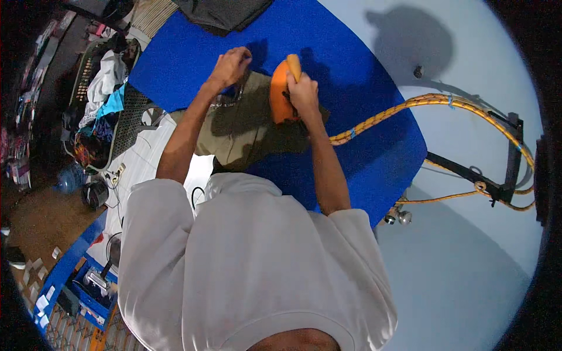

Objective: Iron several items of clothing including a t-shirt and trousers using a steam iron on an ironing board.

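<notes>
My right hand point(304, 90) grips the wooden handle of an orange clothes iron point(278, 94). The iron rests on an olive-khaki garment point(252, 116), likely trousers or shorts, spread over a blue-covered ironing surface point(364, 105). Close to the garment's far left edge is my left hand point(232, 66), its fingers bent inward. Whether those fingers pinch any cloth cannot be made out. Shadows of my arms and head fall across the fabric.
A yellow braided steam hose point(386, 115) arcs rightward to a black wall bracket point(511, 158). Dark folded cloth point(224, 15) lies at the far edge. A plastic basket of clothes point(105, 101) stands left. Blue trays point(92, 281) holding tools sit lower left.
</notes>
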`<state>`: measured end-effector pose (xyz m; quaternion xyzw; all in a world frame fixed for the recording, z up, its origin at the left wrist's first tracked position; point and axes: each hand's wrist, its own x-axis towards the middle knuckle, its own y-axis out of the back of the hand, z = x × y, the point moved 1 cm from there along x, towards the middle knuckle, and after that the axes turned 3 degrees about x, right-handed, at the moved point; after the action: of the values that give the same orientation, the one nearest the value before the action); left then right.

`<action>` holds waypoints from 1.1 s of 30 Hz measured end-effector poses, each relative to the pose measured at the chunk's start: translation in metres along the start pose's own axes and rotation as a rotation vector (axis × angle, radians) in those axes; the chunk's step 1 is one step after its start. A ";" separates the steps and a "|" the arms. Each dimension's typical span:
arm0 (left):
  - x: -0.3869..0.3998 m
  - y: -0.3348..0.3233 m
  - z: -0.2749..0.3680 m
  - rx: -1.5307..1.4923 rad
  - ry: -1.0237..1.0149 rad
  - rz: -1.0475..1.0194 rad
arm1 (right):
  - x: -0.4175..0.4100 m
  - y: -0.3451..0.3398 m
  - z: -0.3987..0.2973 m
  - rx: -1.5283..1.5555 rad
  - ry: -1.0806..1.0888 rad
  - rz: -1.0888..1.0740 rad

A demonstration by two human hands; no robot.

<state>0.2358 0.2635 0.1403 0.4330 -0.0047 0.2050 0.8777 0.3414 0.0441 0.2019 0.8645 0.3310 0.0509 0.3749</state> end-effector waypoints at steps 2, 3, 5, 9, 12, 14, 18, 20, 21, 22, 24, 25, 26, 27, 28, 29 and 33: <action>-0.014 0.007 -0.025 -0.044 0.030 0.016 | 0.005 0.005 -0.004 -0.048 -0.136 -0.012; -0.024 0.010 -0.037 -0.042 0.026 0.022 | 0.000 0.004 -0.003 -0.049 -0.130 -0.008; -0.051 0.011 -0.063 0.025 0.064 -0.096 | -0.023 -0.003 0.013 -0.067 -0.082 -0.015; -0.095 0.012 -0.086 -0.121 0.045 -0.243 | -0.100 -0.013 0.036 0.053 0.209 0.052; -0.109 0.023 -0.073 -0.200 0.179 -0.301 | -0.121 -0.001 0.039 0.021 -0.007 0.035; -0.118 0.025 -0.072 -0.180 0.167 -0.302 | -0.125 0.015 0.049 -0.093 -0.171 -0.008; -0.124 0.032 -0.051 -0.081 0.136 -0.308 | -0.092 0.043 0.075 -0.046 -0.160 0.227; -0.127 0.040 -0.039 0.021 0.176 -0.285 | -0.074 0.049 0.081 -0.138 -0.135 0.337; -0.128 0.043 -0.036 0.030 0.171 -0.287 | -0.068 0.047 0.082 -0.129 -0.137 0.342; -0.131 0.044 -0.036 0.007 0.220 -0.337 | -0.061 0.043 0.079 -0.078 -0.124 0.288; -0.135 0.044 -0.037 -0.039 0.318 -0.442 | -0.056 0.035 0.076 0.025 -0.103 0.182; -0.142 0.042 -0.043 -0.028 0.325 -0.442 | -0.059 0.028 0.065 0.035 -0.100 0.176; -0.150 0.041 -0.048 -0.121 0.343 -0.375 | -0.063 0.018 0.052 0.017 0.018 0.164; -0.158 0.039 -0.054 -0.214 0.359 -0.309 | -0.069 0.007 0.041 -0.001 0.132 0.153; -0.162 0.040 -0.054 -0.306 0.371 -0.244 | -0.076 -0.007 0.046 0.011 0.128 0.151; -0.165 0.041 -0.054 -0.296 0.375 -0.251 | -0.084 -0.025 0.052 -0.260 0.358 0.107; -0.187 0.054 -0.039 -0.525 0.505 -0.099 | -0.119 -0.041 0.037 -0.263 0.250 0.025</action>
<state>0.0385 0.2563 0.1225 0.1282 0.1808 0.2544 0.9413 0.2394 -0.0304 0.1665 0.7990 0.3546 0.2057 0.4400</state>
